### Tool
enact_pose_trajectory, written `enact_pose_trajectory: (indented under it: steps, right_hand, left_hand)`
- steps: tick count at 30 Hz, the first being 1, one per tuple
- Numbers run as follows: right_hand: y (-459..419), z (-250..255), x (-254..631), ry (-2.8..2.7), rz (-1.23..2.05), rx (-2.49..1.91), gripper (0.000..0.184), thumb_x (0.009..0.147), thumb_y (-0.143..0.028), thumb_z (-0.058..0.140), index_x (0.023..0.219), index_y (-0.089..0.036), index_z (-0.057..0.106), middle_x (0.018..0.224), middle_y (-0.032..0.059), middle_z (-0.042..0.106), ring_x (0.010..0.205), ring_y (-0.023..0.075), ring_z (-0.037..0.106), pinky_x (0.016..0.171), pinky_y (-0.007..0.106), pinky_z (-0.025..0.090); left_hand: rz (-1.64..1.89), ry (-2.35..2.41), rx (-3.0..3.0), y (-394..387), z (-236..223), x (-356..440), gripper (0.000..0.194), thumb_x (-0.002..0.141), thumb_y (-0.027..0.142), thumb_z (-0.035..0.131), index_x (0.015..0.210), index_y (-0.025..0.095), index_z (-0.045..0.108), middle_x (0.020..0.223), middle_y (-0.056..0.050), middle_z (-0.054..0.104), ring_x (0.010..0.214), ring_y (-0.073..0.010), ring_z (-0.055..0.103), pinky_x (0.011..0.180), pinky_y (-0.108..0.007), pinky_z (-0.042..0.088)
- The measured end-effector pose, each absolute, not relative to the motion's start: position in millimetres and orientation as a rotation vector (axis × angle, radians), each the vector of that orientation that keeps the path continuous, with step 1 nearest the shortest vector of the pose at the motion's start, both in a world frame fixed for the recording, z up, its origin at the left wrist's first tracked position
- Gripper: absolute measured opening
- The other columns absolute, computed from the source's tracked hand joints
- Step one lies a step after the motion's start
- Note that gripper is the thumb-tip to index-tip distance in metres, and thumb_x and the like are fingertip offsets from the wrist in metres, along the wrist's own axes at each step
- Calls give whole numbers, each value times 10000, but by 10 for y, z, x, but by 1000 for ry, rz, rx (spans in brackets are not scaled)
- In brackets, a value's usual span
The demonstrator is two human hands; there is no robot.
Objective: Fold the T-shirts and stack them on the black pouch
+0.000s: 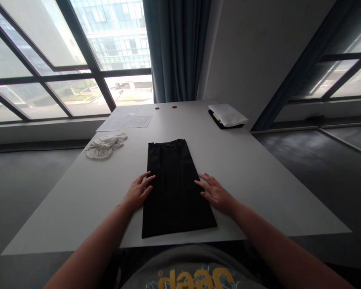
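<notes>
A black garment (174, 184), folded into a long narrow strip, lies flat on the white table (258, 176) in front of me. My left hand (137, 192) rests flat at the strip's left edge, fingers spread and touching the cloth. My right hand (214, 192) lies flat at its right edge, fingers stretched out onto the fabric. Neither hand grips anything.
A crumpled white cloth (104, 145) lies at the table's left side. Sheets of paper (124, 119) sit at the far left. A white cloth over a dark flat item (227, 115) is at the far right. Windows and a curtain stand behind.
</notes>
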State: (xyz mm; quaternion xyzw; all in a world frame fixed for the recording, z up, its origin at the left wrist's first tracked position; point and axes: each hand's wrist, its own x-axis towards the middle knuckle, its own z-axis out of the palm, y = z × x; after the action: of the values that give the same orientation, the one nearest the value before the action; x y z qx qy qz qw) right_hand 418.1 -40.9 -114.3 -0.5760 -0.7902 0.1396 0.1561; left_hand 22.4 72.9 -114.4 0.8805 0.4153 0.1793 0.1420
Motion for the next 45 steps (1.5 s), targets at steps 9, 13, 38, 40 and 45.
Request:
enact_pose_trajectory:
  steps: [9,13,38,40,45]
  right_hand:
    - [1081,-1269,4267,-2284,255,-1796,562,1068,-462,401,1574,-232,477,1676,121,354,1557,341,290,1266,553,206]
    - [1657,-1300,4240,-2150,187,-1888,572,1060,-477,424,1574,-232,477,1649,102,411,1563,339,271,1258,533,230]
    - [2185,-1320,4367,-1491,153,-1398,390,1000,-364,488,1251,-220,749,1345,87,703,1284,237,632,1150,439,482]
    - [2105,-1269,4334,-1482,132,-1347,371,1000,-359,500,1240,-228,752,1326,86,710,1268,235,640,1150,442,485]
    - [2056,-1191,4252,-1409,122,-1295,304,977,-356,569,1178,-243,767,1252,82,733,1188,236,675,1084,446,543]
  left_hand:
    - [271,1704,2462,2119,-1230,630,566,1066,495,337,1586,302,445,1691,-71,340,1567,-296,290,1270,-542,228]
    - [219,1741,2410,2626,-1235,798,594,1055,533,325,1600,315,415,1707,-39,304,1585,-292,242,1277,-552,189]
    - [1124,1256,2227,3129,-1294,951,355,985,320,509,1273,256,707,1342,-60,680,1238,-232,645,1099,-409,516]
    - [1214,1217,2190,3094,-1271,953,330,970,304,538,1247,243,708,1306,-65,691,1217,-229,652,1092,-409,523]
    - [1380,1247,2150,3050,-1180,1005,268,924,253,621,1183,219,679,1236,-68,692,1082,-209,691,1029,-396,555]
